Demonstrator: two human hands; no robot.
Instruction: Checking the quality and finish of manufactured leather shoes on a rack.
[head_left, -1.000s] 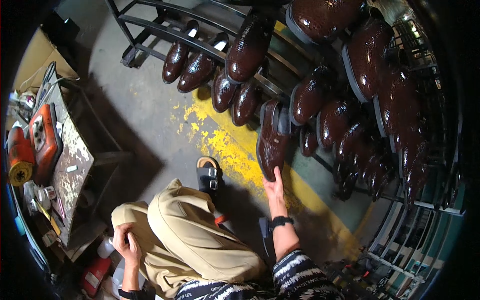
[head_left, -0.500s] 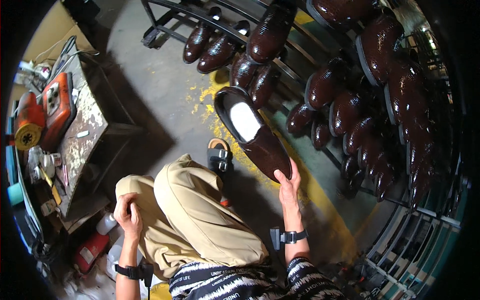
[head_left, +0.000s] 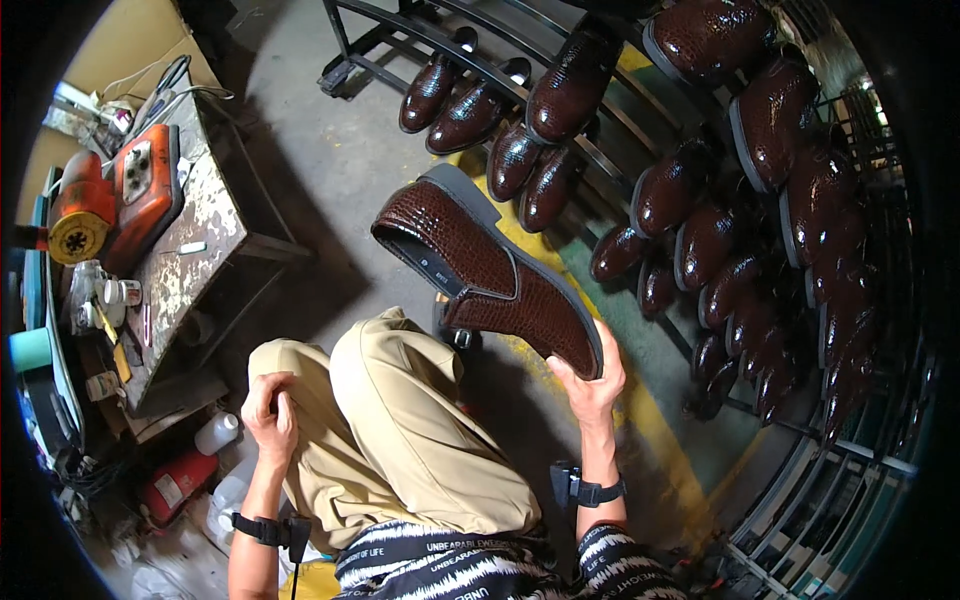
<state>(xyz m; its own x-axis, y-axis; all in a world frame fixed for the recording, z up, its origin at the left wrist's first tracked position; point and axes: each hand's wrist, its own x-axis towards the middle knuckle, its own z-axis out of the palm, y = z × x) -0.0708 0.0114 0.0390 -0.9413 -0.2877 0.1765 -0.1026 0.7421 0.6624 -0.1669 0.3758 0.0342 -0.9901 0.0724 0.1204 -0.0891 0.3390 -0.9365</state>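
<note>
A dark brown slip-on shoe [head_left: 520, 300] with a crocodile-like grain is tilted on its side in front of me. My right hand [head_left: 590, 375] grips it by the toe, thumb on the upper and fingers around the sole's tip. Its heel points up and left, away from me, and the opening faces left, showing a dark lining. My left hand [head_left: 270, 415] rests on my left knee, fingers curled in a loose fist with nothing visible in it.
On my right stands a black metal rack [head_left: 480, 75] carrying many glossy brown shoes [head_left: 700, 205]. A worn workbench [head_left: 190, 265] on the left bears an orange machine [head_left: 140, 190] and small jars [head_left: 122, 292]. A red container [head_left: 180, 487] and a white bottle [head_left: 217, 432] lie below it.
My right hand has rolled the shoe onto its side, so its outer wall and sole edge show instead of the white insole. The left hand stays on the knee.
</note>
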